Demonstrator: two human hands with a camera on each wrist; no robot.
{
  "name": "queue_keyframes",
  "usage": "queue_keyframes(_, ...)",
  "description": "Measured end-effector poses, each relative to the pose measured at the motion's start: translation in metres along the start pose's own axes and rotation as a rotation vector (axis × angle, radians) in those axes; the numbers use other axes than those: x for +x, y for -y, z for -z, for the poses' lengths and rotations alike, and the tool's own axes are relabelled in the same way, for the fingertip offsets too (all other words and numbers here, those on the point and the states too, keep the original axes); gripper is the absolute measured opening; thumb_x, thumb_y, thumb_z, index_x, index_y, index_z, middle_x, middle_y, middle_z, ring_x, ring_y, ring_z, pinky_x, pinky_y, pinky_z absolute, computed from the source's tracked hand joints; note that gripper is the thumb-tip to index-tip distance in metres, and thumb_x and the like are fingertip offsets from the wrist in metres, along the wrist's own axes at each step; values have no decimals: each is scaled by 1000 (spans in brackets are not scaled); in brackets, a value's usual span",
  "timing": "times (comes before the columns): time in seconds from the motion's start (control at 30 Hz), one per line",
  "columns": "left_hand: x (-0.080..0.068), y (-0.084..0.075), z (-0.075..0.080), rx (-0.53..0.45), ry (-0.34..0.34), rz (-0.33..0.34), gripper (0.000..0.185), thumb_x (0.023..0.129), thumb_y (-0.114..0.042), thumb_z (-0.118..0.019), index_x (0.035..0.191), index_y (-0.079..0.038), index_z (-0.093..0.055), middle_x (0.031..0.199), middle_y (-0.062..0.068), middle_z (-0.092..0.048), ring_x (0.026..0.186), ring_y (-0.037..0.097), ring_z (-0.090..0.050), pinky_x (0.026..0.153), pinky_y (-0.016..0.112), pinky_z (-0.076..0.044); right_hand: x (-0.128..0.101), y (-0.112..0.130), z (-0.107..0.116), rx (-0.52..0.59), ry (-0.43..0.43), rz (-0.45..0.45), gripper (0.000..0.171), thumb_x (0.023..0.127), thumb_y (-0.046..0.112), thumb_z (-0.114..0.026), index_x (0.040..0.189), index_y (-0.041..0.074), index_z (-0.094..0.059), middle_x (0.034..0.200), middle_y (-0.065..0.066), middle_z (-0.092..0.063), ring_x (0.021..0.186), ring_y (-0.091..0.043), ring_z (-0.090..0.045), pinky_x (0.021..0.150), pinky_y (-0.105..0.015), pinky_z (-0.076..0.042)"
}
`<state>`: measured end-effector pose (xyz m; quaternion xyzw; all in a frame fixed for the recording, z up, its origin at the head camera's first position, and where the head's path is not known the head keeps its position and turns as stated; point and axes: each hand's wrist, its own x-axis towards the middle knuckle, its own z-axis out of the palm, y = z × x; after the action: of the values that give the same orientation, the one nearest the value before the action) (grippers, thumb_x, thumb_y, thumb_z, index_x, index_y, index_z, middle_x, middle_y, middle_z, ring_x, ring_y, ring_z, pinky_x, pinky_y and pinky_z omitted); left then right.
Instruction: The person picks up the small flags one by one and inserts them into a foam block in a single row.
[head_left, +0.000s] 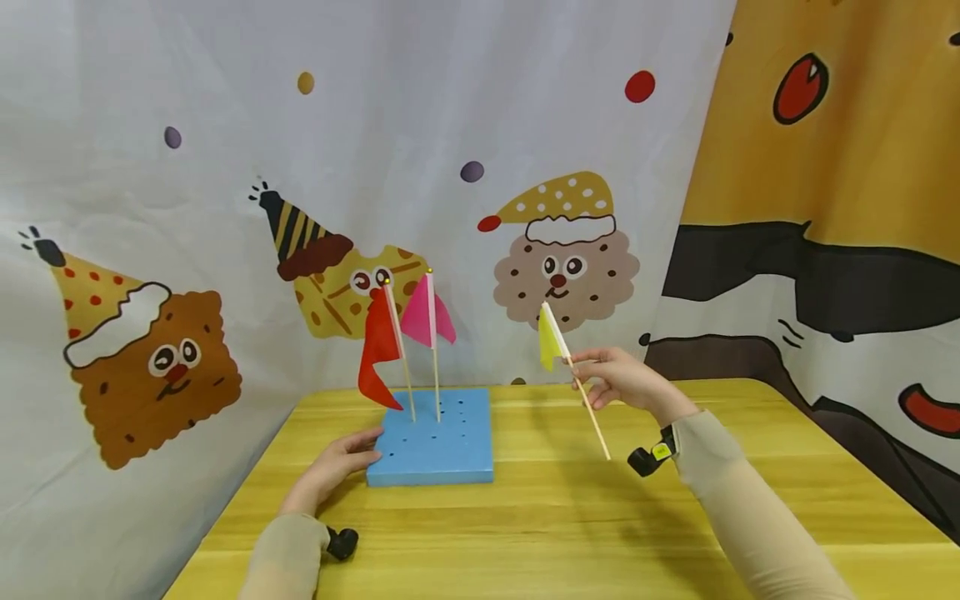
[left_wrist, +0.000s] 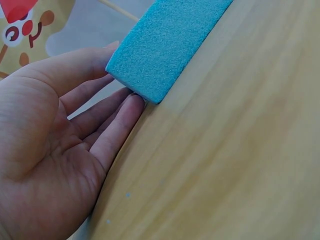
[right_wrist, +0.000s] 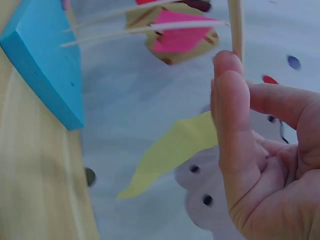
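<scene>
Head view, left to right: we are resting our left hand point(head_left: 337, 467) on the yellow wooden table point(head_left: 540, 533), fingers straight and relaxed, fingertips point(left_wrist: 131, 106) touching the near left corner of the blue foam block point(head_left: 438, 437). Likely we are steadying the block so it is not sliding. Left wrist view is confirming this: open palm, nothing gripped, corner of the block lying against the fingers.

Two flags are standing upright in holes near the block's back edge: red flag point(head_left: 377, 346) on the left, pink flag point(head_left: 426, 317) just beside it. More empty holes are showing across the block's top.

Further right, we are holding the yellow flag point(head_left: 551, 340) in the air, well apart from the block and to its right. Our right hand point(head_left: 622, 379) is pinching its wooden stick point(head_left: 592, 417) between thumb and fingers, stick tilted, flag end up and leaning left, bare end pointing down toward the table. Pinching at mid-stick seems to be leaving the lower tip free.

Cartoon cookie curtain point(head_left: 225, 208) is hanging behind the table.
</scene>
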<state>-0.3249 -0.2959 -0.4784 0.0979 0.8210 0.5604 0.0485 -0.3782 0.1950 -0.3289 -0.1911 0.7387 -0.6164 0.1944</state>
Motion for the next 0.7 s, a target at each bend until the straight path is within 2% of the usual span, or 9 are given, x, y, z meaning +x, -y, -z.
queue_keyframes(0.27,1,1,2,2,-5,-11,59,94,-25,-65,146,-4,-44,147,22,-40,128,38,-47,104,50,-40,36,-9,-42,-47,28,24,45,97,11,-56,138,-3,-44,88,-16,-66,52,-17,-63,53,-32,-57)
queue_keyframes(0.47,1,1,1,3,-2,-29,60,94,-25,-65,146,-4,-44,147,22,-40,127,37,-48,103,50,-40,67,-9,-63,-100,-4,61,42,96,11,-57,135,-1,-45,93,-19,-68,57,-24,-66,57,-39,-58)
queue_keyframes(0.7,0,4,0,-9,-12,0,59,94,-26,-65,146,-7,-44,147,19,-41,127,34,-49,105,49,-39,94,2,-82,-169,-53,122,46,94,9,-60,136,-1,-43,96,-16,-69,64,-35,-68,55,-40,-58)
